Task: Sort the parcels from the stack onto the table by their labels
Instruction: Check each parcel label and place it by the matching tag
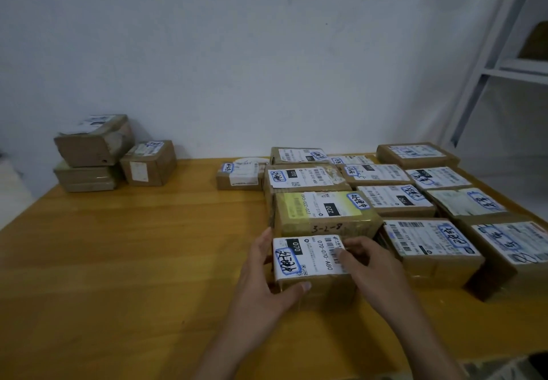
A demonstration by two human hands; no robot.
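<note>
Head view: small parcel [311, 261], brown with a white label marked 070, near the middle of the yellow wooden desk [133, 261], at the near end of a column of parcels. Clamped from both sides. Left grip [261, 279] curled round its left side, thumb across the near face. Right grip [373, 267] curled over its right top edge, fingertips [344, 254] on the label's barcode. Resting on the desk or lifted slightly off it: cannot tell.

Just behind it, a larger parcel [320, 210] labelled 220, with 3-L-8 handwritten on its near face; touching or a sliver apart, cannot tell. Further back in the same column, a second 070 parcel [302, 178], then one more near the wall [237, 53].

To the right, two more columns [397, 198] of parcels, labels up, each with blue-outlined handwriting, packed close together. One low parcel [240, 175] just left of the far end of the column.

At the far left corner of the desk, a stack [95, 154] of three parcels: one tilted atop a flat one, a third just beside them on the right.

Behind everything, plain white wall; at the far right, white metal shelving [504, 53].
</note>
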